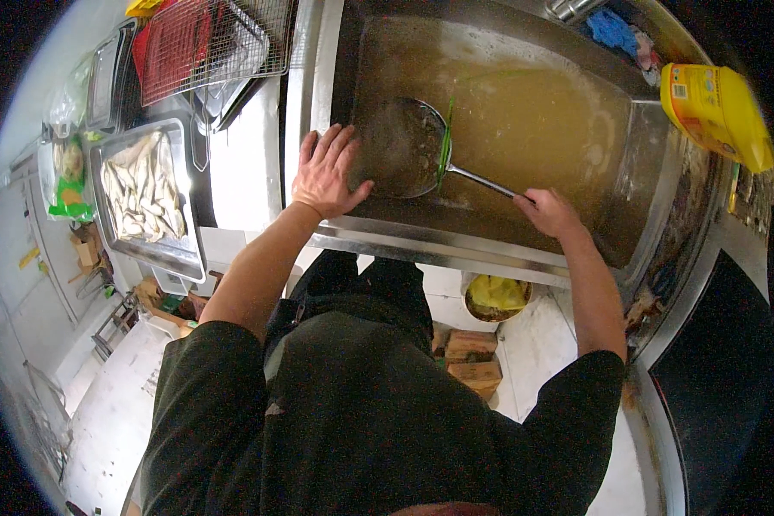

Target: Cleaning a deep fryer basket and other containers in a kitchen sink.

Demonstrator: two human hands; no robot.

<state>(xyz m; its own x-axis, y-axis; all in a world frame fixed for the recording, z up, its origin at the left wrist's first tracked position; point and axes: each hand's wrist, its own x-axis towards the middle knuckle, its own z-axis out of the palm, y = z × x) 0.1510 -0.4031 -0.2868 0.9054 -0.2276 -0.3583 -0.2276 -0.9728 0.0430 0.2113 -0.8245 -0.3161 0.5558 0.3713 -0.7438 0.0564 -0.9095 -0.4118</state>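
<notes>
Before me is a large metal sink [535, 129] of murky brownish water. My right hand [548, 209] grips the handle end of a round, long-handled skimmer [400, 155]. Its head lies at the left of the basin, with dark bits in it; how deep it sits in the water I cannot tell. Long green strips [446, 145], like scallion leaves, cross the skimmer's rim near the handle. With spread fingers and nothing held, my left hand [327, 171] leans on the sink's left rim near the front corner, close to the skimmer's head.
Left of the sink, a metal tray [193, 219] holds small pale fish [145, 187]. Wire racks [216, 45] and stacked trays stand behind it. A yellow plastic jug [716, 113] and blue cloth [611, 31] are at the right back. Beneath the sink are a bin [490, 316] and cardboard boxes [474, 361].
</notes>
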